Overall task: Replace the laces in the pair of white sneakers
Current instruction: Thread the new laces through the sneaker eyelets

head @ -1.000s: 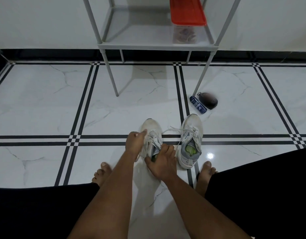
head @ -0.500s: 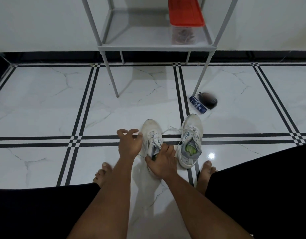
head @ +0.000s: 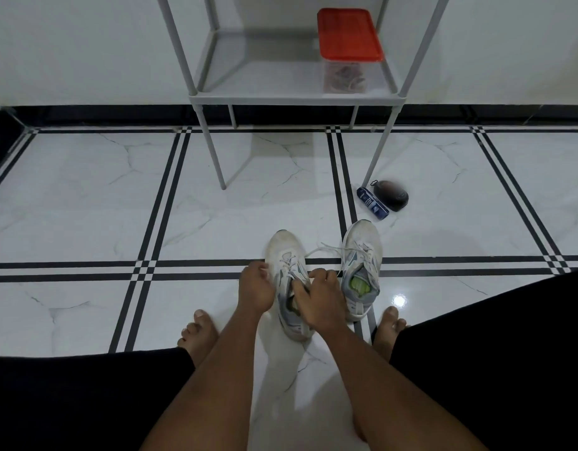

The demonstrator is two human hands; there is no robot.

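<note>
Left sneaker (head: 289, 281): lying on the floor (head: 86, 206), nearest the person, old lace still threaded.
Right sneaker (head: 361, 271): sitting just right of the left sneaker, laced.
Right hand (head: 320, 302): gripping the left sneaker's tongue area, fingers curled.
Left hand (head: 255, 286): working at that sneaker's left flank; fingers curled, a pinched lace cannot be confirmed.
Advice: keeping the shoe pinned, drawing lace eyelet by eyelet.
Room: opening leftward of the left sneaker; shelf leg (head: 377, 157), blue tube (head: 372, 203) lying beyond.

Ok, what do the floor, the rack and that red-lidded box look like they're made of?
Floor: glossy marble-look tile, likely polished stone or ceramic; it shows grey veins, black inlay lines and a light glare. Rack: thin grey tubes with a matt painted look, probably metal. Box: clear walls under a red lid, apparently plastic.
</note>
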